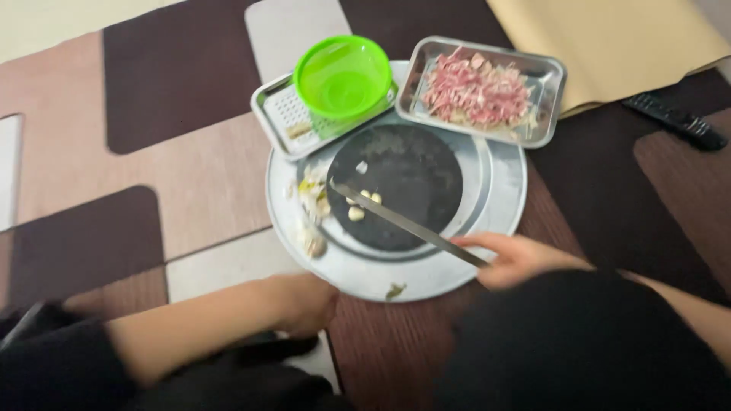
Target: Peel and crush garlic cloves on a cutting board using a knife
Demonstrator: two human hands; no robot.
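Nearest the camera, the left hand (304, 303) rests curled at the near-left rim of the round metal tray (502, 190), just off its edge; whether its fingers press on anything I cannot tell, since the knuckles hide them. To the right of that rim, the right hand (512, 259) is closed around the handle end of a long knife (403, 223), forefinger stretched along the top. The blade runs up and left from there, over the dark round board (415, 179) lying in the tray's middle, its tip just beside 3 or so pale garlic cloves (356, 213) on the board's left part. The knife looks stiff, thin and fairly light, best held at the handle, well back from the edge; the cloves are small, smooth and apt to roll or skid under the blade. Peelings (312, 194) lie on the tray left of the board. Beyond, on the tray's far rim, sit a green plastic bowl (343, 76) atop a perforated steel dish (282, 114), and right of them a steel pan of chopped pink meat (478, 91). Farther right of the tray lies a black remote (674, 120).
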